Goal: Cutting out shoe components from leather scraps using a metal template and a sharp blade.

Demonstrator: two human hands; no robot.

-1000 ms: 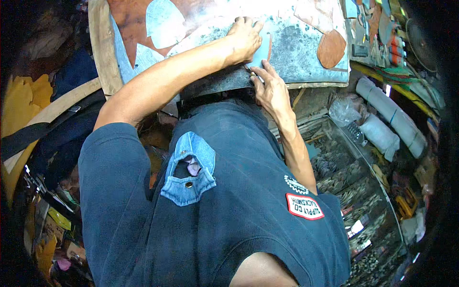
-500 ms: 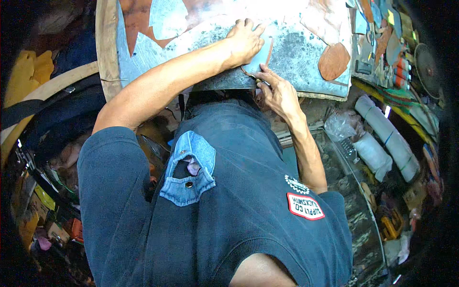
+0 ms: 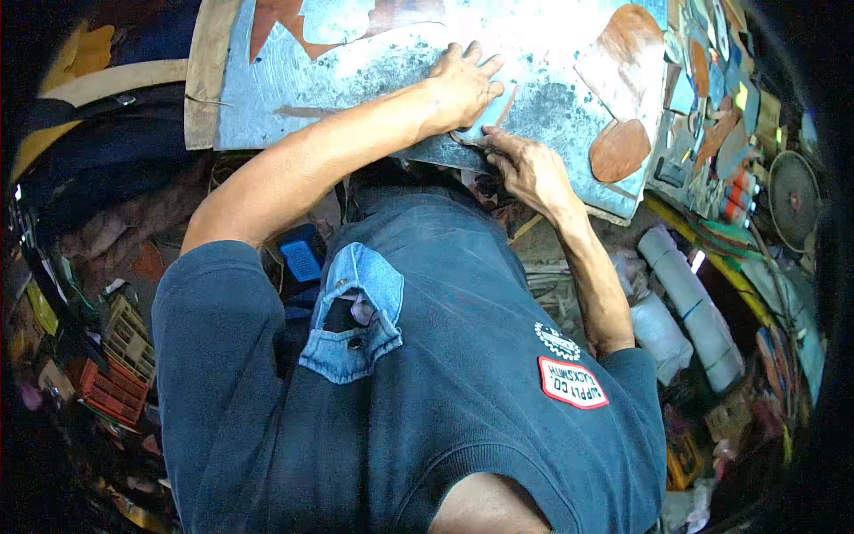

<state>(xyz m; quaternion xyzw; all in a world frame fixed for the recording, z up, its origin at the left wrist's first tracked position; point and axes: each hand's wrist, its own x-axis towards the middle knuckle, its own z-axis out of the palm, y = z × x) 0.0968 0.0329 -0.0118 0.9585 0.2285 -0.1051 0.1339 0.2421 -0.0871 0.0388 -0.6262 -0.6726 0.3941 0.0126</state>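
Observation:
My left hand [image 3: 464, 87] lies on a pale grey-blue flat piece [image 3: 489, 114], fingers spread and pressing it to the worktop near the front edge. A brown strip shows along that piece's right side. Just right of it, my right hand [image 3: 532, 173] is closed, with the index finger stretched toward the piece's near corner. In its grip is a slender dark tool [image 3: 469, 142], mostly hidden by the fingers; its exact kind is unclear. Both hands are close together at the worktop's front edge.
The metal-topped worktop [image 3: 382, 80] carries brown leather sheets [image 3: 414, 16] at the far left and a rounded brown leather piece [image 3: 620, 151] at right. More scraps and a round disc [image 3: 793, 200] are further right. A grey roll [image 3: 689, 303] and red crate [image 3: 113, 392] stand lower down.
The view has shifted, so the worktop sits higher and more floor shows. My left hand stays pressed on the piece; my right hand has turned slightly, still near its corner.

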